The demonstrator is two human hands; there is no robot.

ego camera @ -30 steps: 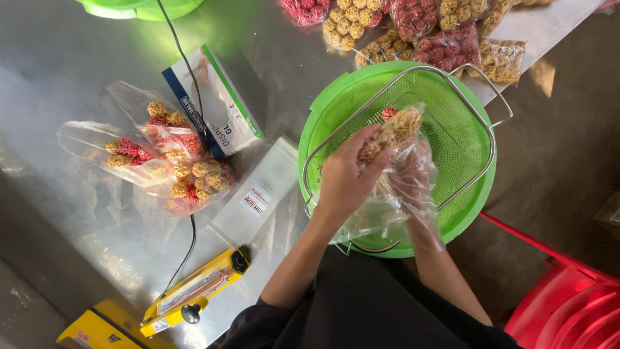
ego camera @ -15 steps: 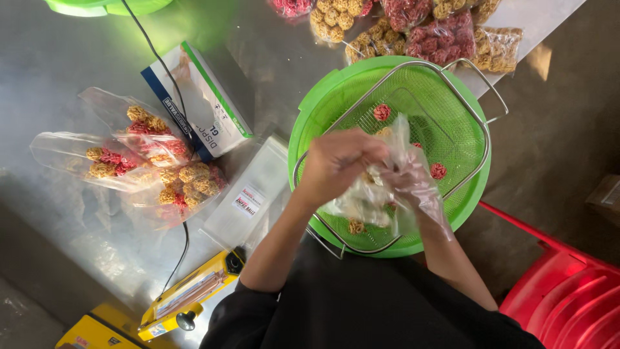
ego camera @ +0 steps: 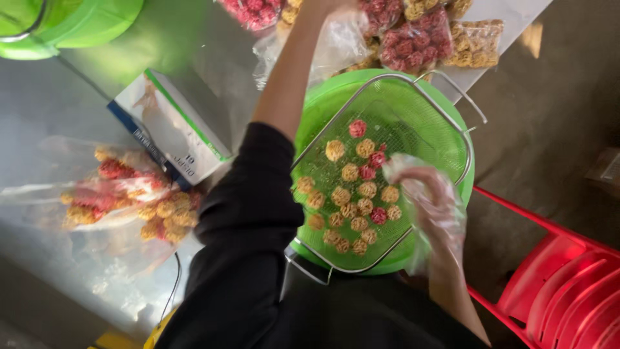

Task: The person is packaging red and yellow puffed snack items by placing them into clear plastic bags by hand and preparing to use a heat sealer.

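A wire sieve [ego camera: 452, 123] rests in a green basin [ego camera: 320, 113], with many yellow and red snack balls [ego camera: 352, 194] loose in it. My right hand [ego camera: 420, 190], in a thin clear plastic glove, hovers over the sieve's right side beside the balls, fingers loosely curled and nothing held. My left arm in a black sleeve reaches far up over the table. My left hand [ego camera: 321, 5] is cut by the top edge, and an empty clear plastic bag [ego camera: 339, 45] hangs from it.
Filled clear bags of snack balls [ego camera: 129, 200] lie at the left on the metal table [ego camera: 58, 97], and more filled bags [ego camera: 420, 39] lie at the back. A white and green box [ego camera: 171, 126] lies between them. A second green basin [ego camera: 77, 19] stands top left, a red chair [ego camera: 568, 284] at right.
The bag held over the sieve has been emptied, and the balls now lie loose in the sieve. My left hand has lifted away to the back with the empty bag.
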